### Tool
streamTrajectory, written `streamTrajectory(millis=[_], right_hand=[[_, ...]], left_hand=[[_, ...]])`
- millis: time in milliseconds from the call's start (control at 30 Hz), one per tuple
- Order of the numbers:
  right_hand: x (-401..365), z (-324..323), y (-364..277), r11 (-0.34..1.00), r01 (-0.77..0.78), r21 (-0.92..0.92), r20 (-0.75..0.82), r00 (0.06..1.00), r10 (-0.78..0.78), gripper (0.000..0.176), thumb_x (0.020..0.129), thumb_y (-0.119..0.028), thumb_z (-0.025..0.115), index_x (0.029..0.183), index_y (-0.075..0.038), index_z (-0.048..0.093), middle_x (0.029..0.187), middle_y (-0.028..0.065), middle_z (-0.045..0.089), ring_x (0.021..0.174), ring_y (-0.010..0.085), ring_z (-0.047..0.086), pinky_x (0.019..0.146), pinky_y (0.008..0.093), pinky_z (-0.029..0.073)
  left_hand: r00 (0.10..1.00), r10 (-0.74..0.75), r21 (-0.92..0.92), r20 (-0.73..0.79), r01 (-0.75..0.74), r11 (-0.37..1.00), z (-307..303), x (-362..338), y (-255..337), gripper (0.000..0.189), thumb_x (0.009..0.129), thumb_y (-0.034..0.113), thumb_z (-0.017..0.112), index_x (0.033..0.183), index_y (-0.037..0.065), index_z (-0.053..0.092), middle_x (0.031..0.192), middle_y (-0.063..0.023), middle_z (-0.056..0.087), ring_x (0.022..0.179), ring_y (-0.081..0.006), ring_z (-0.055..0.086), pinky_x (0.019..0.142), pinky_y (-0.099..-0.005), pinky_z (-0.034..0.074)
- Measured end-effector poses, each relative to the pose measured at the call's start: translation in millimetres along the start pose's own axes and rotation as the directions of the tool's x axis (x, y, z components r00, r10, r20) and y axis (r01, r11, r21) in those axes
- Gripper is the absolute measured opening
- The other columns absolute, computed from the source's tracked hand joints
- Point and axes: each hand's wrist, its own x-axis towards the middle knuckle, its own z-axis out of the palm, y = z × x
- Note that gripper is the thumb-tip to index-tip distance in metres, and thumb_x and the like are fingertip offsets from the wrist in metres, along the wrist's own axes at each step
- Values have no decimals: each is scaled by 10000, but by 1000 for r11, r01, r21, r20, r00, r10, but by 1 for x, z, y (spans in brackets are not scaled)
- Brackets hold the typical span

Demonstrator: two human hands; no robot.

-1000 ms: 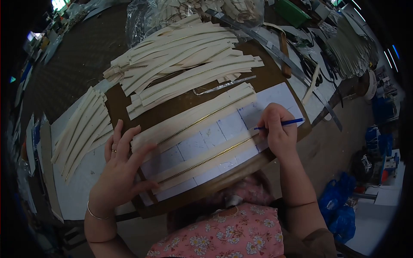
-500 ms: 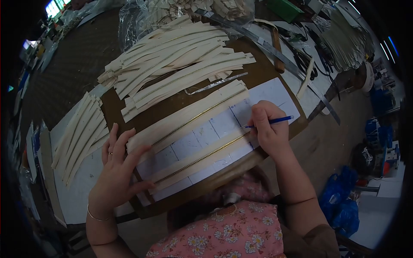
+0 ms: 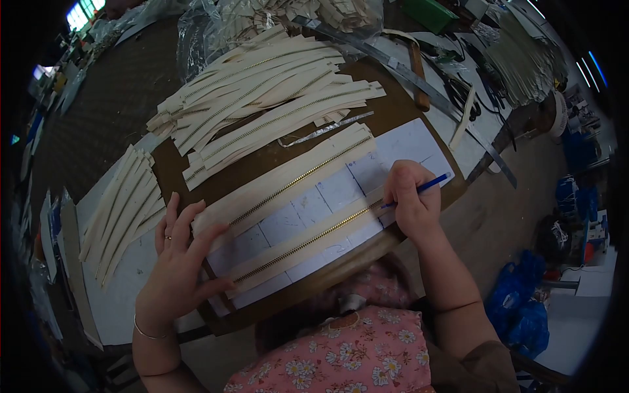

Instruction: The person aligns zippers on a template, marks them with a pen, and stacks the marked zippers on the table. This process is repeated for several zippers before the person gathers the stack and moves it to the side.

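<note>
My right hand is closed round a blue pen, its tip down at the right end of the lower zipper. This cream zipper with brass-coloured teeth lies along a white paper sheet marked with ruled lines. Above it, a stack of similar cream zippers runs alongside. My left hand rests with fingers spread over the left ends, its thumb on the lower zipper and its forefinger on the stack. The sheet lies on a brown board.
Beyond the board lies a heap of zippers, with another bundle at the left. A metal ruler slants across the right side, near a wooden-handled tool. A plastic bag and a green box stand at the back.
My right hand has moved slightly down, bringing the pen tip from the lower zipper's upper edge across to near its teeth. My left hand stays in place.
</note>
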Motion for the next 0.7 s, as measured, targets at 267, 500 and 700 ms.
streamTrajectory(millis=[267, 500, 700], right_hand=[[1, -4, -2, 1000, 27, 1, 99, 995, -27, 434, 1052, -232, 562, 678, -12, 544, 602, 8, 516, 567, 93, 456, 545, 284, 383], [3, -3, -5, 996, 57, -70, 98, 994, -50, 445, 1041, -191, 571, 639, -11, 508, 586, 30, 485, 549, 130, 432, 549, 308, 370], [0, -7, -1, 997, 47, -58, 106, 993, -41, 389, 1035, -179, 576, 686, -9, 550, 616, 35, 526, 562, 136, 473, 559, 295, 390]], left_hand=[[1000, 16, -7, -23, -16, 1000, -1, 1, 3, 783, 681, 431, 867, 1360, 181, 565, 1529, -163, 353, 1490, -499, 177, 1183, -558, 175], [1000, 10, 1, -15, -10, 1000, -1, 1, 4, 778, 681, 410, 868, 1359, 181, 563, 1531, -165, 346, 1491, -499, 176, 1182, -560, 174], [999, 9, -4, -33, -9, 1000, -4, 1, 8, 703, 681, 371, 875, 1295, 177, 594, 1533, -159, 344, 1492, -497, 176, 1182, -569, 170]])
